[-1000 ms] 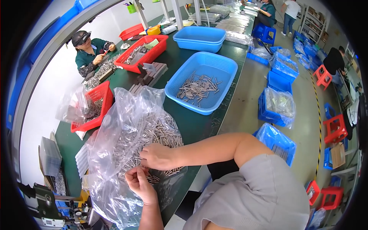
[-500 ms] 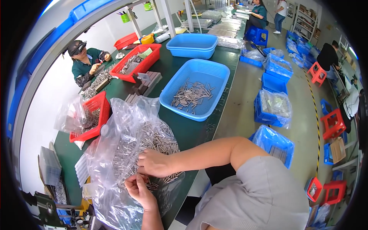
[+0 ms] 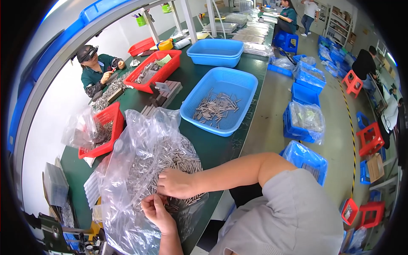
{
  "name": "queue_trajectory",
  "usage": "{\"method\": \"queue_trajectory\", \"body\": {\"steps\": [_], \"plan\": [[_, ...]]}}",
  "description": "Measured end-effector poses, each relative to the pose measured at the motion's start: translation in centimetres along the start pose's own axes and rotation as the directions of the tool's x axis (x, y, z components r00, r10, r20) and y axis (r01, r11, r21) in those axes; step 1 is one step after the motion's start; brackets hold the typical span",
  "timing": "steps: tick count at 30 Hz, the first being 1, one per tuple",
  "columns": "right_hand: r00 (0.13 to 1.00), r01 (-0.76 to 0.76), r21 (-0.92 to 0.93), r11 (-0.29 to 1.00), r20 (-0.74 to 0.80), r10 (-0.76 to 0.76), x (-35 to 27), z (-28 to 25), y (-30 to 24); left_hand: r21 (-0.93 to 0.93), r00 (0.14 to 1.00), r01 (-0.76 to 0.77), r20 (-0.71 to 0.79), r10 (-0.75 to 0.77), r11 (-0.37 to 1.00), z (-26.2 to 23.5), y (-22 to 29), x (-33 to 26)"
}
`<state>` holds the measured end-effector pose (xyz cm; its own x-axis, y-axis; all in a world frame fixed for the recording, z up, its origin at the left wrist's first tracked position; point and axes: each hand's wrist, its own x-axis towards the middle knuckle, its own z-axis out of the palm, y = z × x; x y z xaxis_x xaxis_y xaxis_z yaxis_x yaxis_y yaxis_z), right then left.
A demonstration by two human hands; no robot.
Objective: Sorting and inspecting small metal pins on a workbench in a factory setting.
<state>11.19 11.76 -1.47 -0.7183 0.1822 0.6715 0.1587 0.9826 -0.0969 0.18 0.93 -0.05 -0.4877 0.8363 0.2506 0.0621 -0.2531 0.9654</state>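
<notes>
Silvery metal pins [image 3: 180, 153] are lying heaped in a clear plastic bag [image 3: 127, 216], which is spreading across the green table [image 3: 219, 153]. Above the heap's near edge, the right hand [image 3: 176, 182] is bending inward with its fingers curling downward; their tips are hiding, so whether they are gripping a pin cannot be told. Just beside it, the left hand [image 3: 159, 214] is curling its fingers toward its thumb, leaving little gap, and any pin between them is not showing clearly. Farther up, a blue basket [image 3: 250, 91] is holding a looser scatter of pins. Compared with half a second ago, both hands are keeping nearly the same pose over the bag, while the whole view is shifting slightly.
</notes>
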Motion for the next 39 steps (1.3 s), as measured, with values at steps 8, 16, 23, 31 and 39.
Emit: {"method": "queue_trajectory", "body": {"steps": [8, 16, 23, 31, 39], "plan": [[0.991, -0.041, -0.088, 0.995, 0.121, 0.052, 0.1, -0.1, -0.4, -0.007, 1.0, -0.009, 0.007, 0.009, 1.0, -0.3, -0.3, 0.1], [0.946, 0.159, -0.203, 0.966, 0.31, -0.091, 1.5, -0.3, -0.3, -0.003, 0.998, 0.016, -0.053, -0.016, 1.0, -0.3, -0.3, 0.4], [0.964, -0.078, 0.087, 0.993, 0.262, 0.053, 3.4, -1.0, 1.5, -0.001, 0.998, 0.03, -0.063, -0.03, 1.0, -0.8, -0.8, 0.4], [0.925, -0.366, 0.746, 0.556, 0.226, 0.306, 2.9, -1.7, 1.5, -0.067, 0.994, 0.034, -0.098, -0.041, 0.997, -0.5, -0.5, 0.4], [0.88, -0.468, 0.772, 0.429, 0.363, 0.307, 2.4, -2.6, 1.9, -0.154, 0.99, 0.129, -0.037, -0.136, 0.98, -0.3, 0.1, 0.2]]}}
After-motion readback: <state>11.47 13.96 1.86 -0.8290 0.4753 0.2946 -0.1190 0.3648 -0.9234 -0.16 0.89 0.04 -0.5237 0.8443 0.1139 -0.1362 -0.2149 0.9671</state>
